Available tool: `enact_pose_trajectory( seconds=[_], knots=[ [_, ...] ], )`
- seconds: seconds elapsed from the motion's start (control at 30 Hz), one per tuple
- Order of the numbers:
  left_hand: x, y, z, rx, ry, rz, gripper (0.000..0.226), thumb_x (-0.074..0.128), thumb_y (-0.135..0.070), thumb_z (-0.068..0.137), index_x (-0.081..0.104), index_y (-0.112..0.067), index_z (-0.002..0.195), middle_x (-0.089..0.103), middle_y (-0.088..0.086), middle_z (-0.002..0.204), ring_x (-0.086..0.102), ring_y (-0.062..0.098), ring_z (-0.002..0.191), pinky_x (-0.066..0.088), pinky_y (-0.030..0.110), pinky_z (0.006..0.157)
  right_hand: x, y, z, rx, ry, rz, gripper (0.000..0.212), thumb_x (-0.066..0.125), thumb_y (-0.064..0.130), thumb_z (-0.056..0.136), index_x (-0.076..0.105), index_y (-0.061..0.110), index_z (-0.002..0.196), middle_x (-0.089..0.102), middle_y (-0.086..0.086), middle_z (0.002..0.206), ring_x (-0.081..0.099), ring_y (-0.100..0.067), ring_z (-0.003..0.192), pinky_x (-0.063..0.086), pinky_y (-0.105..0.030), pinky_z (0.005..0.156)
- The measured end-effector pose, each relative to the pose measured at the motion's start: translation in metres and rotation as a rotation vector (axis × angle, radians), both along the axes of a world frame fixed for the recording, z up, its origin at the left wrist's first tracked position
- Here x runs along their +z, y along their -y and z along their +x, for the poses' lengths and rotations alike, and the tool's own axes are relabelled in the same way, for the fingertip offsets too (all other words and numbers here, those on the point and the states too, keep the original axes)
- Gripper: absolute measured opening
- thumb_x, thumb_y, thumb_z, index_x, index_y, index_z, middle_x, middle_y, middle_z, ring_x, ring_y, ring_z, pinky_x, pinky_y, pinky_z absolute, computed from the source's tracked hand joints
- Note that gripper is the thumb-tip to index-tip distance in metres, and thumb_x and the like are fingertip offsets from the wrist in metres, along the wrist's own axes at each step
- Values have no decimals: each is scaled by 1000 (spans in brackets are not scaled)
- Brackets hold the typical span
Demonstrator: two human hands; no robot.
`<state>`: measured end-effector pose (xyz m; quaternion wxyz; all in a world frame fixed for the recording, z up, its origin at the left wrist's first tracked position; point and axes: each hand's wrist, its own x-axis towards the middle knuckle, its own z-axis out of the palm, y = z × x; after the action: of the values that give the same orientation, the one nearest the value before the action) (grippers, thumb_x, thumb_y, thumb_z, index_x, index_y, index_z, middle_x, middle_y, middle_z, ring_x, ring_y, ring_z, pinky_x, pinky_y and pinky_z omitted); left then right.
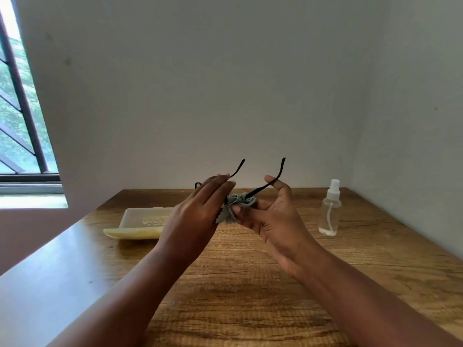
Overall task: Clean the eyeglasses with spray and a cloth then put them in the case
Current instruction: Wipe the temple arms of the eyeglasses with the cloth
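Note:
I hold black eyeglasses (260, 187) up above the wooden table (250, 284), their two temple arms pointing up and away. My left hand (200, 209) holds the frame on its left side; the lenses are hidden behind the hand. My right hand (273, 216) pinches a bunched grey cloth (235, 205) against the glasses, thumb and fingers curled round it. An open cream glasses case (140, 221) lies on the table to the left, behind my left hand. A clear spray bottle (330, 211) with a white cap stands to the right.
The table sits in a corner, with a white wall behind and on the right. A window (20, 108) with dark bars is at the far left. The table's left edge runs diagonally toward me.

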<state>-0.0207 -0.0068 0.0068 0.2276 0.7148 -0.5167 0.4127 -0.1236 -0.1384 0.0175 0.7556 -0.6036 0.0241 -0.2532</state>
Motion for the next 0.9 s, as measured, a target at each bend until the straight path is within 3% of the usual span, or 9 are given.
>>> enact_pose_trajectory(
  seconds=[0.07, 0.17, 0.27, 0.47, 0.6, 0.67, 0.77, 0.9],
  knots=[
    [1, 0, -2, -12, -15, -25, 47, 77, 1, 78, 63, 0, 123, 61, 16, 131, 60, 30, 121, 59, 42, 83, 1, 0, 2, -39, 11, 22, 90, 80, 3, 65, 32, 32, 135, 74, -14, 103, 71, -23, 101, 54, -45, 96],
    [4, 3, -5, -28, -20, -68, 33, 66, -9, 88, 63, -2, 120, 62, 14, 130, 61, 28, 120, 58, 40, 83, 7, 5, 2, -80, 31, 79, 80, 77, -1, 71, 36, 30, 131, 72, -16, 107, 71, -24, 101, 59, -36, 81],
    [4, 4, -5, -44, -64, -53, 38, 73, -3, 83, 63, -3, 120, 61, 12, 131, 59, 26, 122, 58, 41, 86, 13, 15, 0, -139, 44, 129, 72, 73, -5, 76, 38, 26, 130, 70, -17, 108, 71, -24, 98, 58, -28, 67],
    [6, 0, -5, -95, -56, -39, 45, 75, 5, 78, 63, -5, 121, 60, 9, 134, 53, 22, 129, 54, 37, 94, 26, 38, -8, -215, 97, 238, 69, 65, -12, 81, 36, 19, 135, 68, -17, 104, 69, -21, 91, 57, -27, 67],
    [7, -1, -5, -136, -29, -17, 47, 74, 5, 79, 62, -5, 123, 59, 10, 135, 53, 23, 130, 55, 42, 94, 33, 54, -14, -263, 163, 332, 69, 62, -15, 82, 34, 16, 136, 66, -18, 102, 69, -18, 82, 53, -21, 53],
    [6, 0, -3, -157, -9, -10, 44, 72, 4, 82, 62, -5, 124, 58, 9, 136, 52, 22, 131, 54, 43, 96, 34, 59, -15, -271, 182, 337, 63, 61, -15, 84, 37, 17, 132, 64, -21, 109, 70, -21, 88, 54, -22, 56],
    [5, -1, 0, -156, 31, 9, 39, 71, 1, 86, 64, -5, 124, 59, 9, 135, 52, 21, 131, 54, 44, 96, 35, 63, -17, -315, 227, 321, 57, 62, -13, 84, 41, 19, 126, 64, -20, 110, 70, -23, 97, 60, -28, 72],
    [3, -2, 1, -146, 107, 43, 39, 65, -13, 88, 63, -4, 126, 61, 11, 133, 58, 23, 124, 58, 44, 88, 40, 70, -19, -320, 298, 292, 52, 59, -15, 84, 44, 20, 120, 66, -19, 106, 70, -19, 94, 60, -31, 81]
  ],
)
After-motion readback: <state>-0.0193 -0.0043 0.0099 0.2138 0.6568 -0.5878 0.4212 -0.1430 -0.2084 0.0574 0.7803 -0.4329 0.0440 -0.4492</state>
